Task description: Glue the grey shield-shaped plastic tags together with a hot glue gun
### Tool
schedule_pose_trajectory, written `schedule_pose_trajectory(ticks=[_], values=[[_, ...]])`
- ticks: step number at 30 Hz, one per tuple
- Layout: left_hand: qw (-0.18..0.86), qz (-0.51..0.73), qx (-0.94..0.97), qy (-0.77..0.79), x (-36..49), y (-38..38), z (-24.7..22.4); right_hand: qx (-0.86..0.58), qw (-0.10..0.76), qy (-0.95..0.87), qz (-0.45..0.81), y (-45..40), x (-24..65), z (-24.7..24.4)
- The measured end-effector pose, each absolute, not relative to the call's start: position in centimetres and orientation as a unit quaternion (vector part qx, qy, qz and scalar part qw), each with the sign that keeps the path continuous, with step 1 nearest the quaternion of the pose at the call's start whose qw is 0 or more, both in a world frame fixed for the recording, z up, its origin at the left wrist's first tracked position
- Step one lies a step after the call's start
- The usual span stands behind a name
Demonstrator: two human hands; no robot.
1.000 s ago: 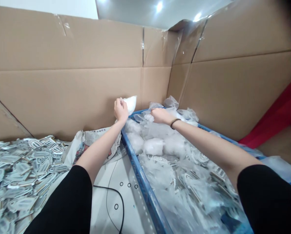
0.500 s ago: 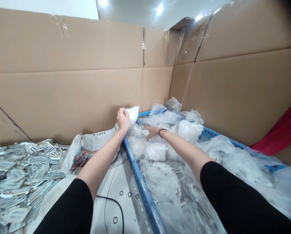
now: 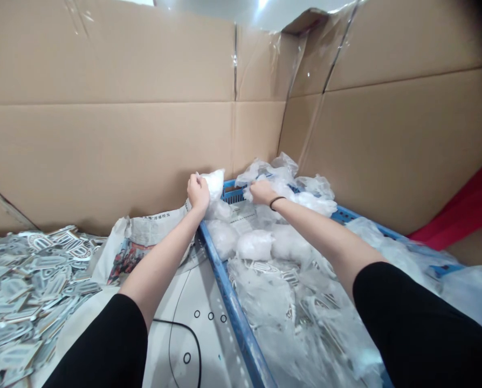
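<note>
My left hand [image 3: 198, 192] is closed on a stuffed white plastic bag [image 3: 214, 183] at the far left corner of the blue crate [image 3: 241, 323]. Inside the crate, toward the back, the fingers of my right hand [image 3: 263, 192] are curled round crumpled clear plastic bags [image 3: 279, 171]; exactly what they pinch is partly hidden. Several rounded white bags [image 3: 255, 245] lie in a row below my hands. Nearer to me, clear bags with flat printed pieces [image 3: 265, 291] fill the crate. A bit of newspaper [image 3: 243, 218] shows between the bags.
A heap of flat printed pieces [image 3: 42, 302] covers the left side. Beside it lies a newspaper sheet [image 3: 152, 226]. A black cable [image 3: 192, 334] curves over the white surface [image 3: 184, 291]. Tall cardboard walls [image 3: 144, 140] stand behind and right, with red cloth [image 3: 459, 210] at the right.
My right hand has gone from spread fingers to closed and moved up and back, pulling plastic bags away; newspaper and the crate's back wall now show. My left hand keeps its bag.
</note>
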State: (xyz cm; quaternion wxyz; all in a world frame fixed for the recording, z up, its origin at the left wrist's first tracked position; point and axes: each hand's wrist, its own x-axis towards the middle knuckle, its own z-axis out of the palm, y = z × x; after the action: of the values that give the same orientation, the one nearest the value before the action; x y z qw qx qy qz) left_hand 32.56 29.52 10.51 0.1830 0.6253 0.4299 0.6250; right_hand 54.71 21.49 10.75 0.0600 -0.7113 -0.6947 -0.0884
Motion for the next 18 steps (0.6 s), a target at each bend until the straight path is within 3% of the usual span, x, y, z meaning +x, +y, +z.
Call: schedule_pose_trajectory(ticks=[9, 18], values=[[0.186, 0.622, 0.63, 0.426, 32.6, 29.3, 10.6, -0.707, 0.04, -0.679, -0.193, 21.4, 56.9, 13.1], [0.187, 0.612, 0.638, 0.428, 32.6, 29.4, 10.5, -0.841, 0.021, -0.54, -0.018, 24.2, 59.5, 9.3]])
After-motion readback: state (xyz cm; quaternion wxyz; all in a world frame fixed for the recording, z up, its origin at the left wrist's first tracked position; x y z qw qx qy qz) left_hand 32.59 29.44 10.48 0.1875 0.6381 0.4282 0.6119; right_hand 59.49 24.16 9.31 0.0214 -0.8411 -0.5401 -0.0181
